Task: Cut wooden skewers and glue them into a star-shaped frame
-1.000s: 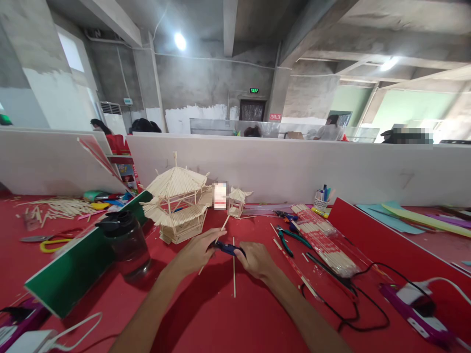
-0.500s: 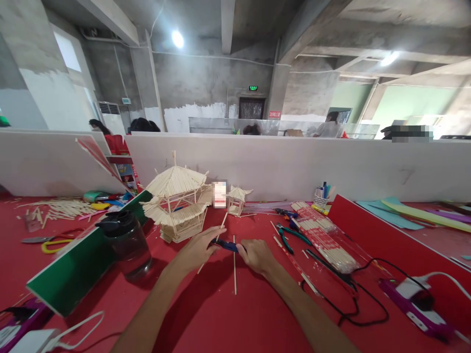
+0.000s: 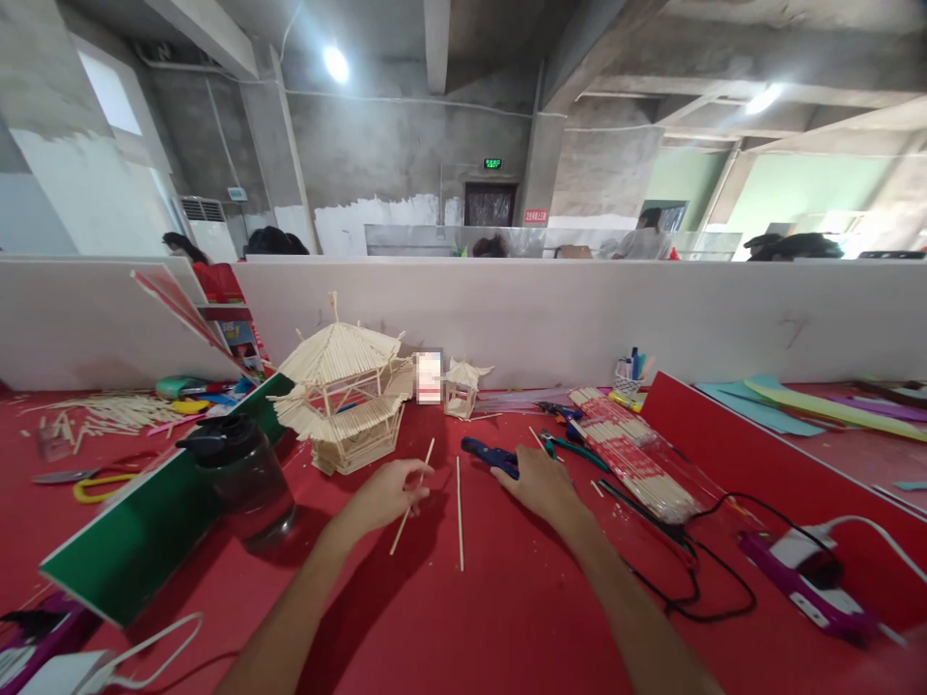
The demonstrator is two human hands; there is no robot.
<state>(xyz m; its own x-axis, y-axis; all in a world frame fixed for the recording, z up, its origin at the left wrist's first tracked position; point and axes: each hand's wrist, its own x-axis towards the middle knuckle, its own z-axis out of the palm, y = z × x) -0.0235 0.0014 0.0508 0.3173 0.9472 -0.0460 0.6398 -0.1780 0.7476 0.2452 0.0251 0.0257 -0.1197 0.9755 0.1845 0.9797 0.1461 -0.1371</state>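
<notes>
My left hand (image 3: pixel 389 494) is closed in a pinch on a thin wooden stick (image 3: pixel 400 537), held at a slant with its upper end past my fingers. To the right of it, a second wooden stick (image 3: pixel 460 516) lies lengthwise on the red table. My right hand (image 3: pixel 545 483) is wrapped round a dark blue hand tool (image 3: pixel 487 454), whose front end points left; its exact kind is not clear. Beyond my left hand stands a pagoda model (image 3: pixel 354 386) built of sticks, with a smaller stick pavilion (image 3: pixel 463 386) to its right.
A dark water bottle (image 3: pixel 242 483) stands left, beside a green board (image 3: pixel 137 516). Bundled sticks (image 3: pixel 637 454) in plastic, green-handled pliers (image 3: pixel 579 452) and a black cord (image 3: pixel 724 618) lie right. A purple power strip (image 3: pixel 803 589) sits farther right. A white partition (image 3: pixel 579 309) closes off the back.
My right hand has drawn the blue tool away to the right, off the stick in my left hand. The left hand still holds its stick. The view has shifted slightly.
</notes>
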